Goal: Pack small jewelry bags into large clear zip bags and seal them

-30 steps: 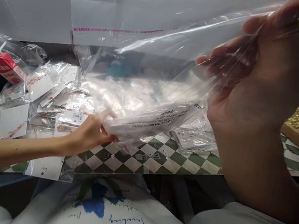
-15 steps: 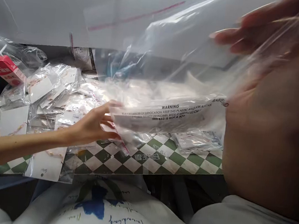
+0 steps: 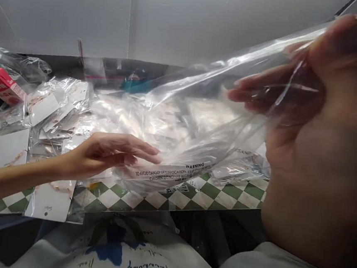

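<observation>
Slanting lower centre to upper right, bag [image 3: 197, 131] reaches from left hand [image 3: 111, 151], fingers parted, to right hand [image 3: 332, 106], grip unclear.

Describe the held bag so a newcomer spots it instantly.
Start at the green-and-white checkered tabletop. Above it, stretching up to the right hand, is a large clear plastic bag. Unlike the smaller card-filled bags at left, it bears black WARNING print.
</observation>
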The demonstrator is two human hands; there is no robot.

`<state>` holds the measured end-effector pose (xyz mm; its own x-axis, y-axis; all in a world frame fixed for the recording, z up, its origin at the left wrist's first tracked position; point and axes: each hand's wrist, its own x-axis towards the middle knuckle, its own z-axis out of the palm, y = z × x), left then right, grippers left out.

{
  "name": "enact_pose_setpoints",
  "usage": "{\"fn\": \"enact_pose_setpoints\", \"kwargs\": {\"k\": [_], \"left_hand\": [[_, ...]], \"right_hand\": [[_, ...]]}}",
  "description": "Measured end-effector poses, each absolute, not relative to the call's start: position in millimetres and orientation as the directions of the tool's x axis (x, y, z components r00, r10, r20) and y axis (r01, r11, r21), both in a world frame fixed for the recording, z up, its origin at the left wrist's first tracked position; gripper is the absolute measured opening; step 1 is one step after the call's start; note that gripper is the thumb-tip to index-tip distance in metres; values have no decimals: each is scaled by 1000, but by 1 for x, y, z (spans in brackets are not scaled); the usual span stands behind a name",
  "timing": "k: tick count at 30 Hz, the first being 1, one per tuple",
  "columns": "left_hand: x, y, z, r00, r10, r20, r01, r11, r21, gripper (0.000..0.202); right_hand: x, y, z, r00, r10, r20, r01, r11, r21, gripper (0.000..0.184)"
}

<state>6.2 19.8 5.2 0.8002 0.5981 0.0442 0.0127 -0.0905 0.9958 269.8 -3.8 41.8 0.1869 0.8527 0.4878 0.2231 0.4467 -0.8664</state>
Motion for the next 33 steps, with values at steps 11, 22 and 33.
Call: {"fn": "enact_pose_setpoints", "kwargs": {"k": [11,22,33], "left_hand": [[-11,61,-17,573,810,-123,73,99,992,29],[-6,81,-18,321,947,4,-49,12,999,18],[-2,80,-21,213,972,99,8,-103,995,12]], "right_hand": [[286,63,-23,18,983,182,-124,183,-975,22],[309,110,-30,270,861,432,93,423,-901,10],[184,114,-4,-504,629,592,381,777,-501,7]]}}
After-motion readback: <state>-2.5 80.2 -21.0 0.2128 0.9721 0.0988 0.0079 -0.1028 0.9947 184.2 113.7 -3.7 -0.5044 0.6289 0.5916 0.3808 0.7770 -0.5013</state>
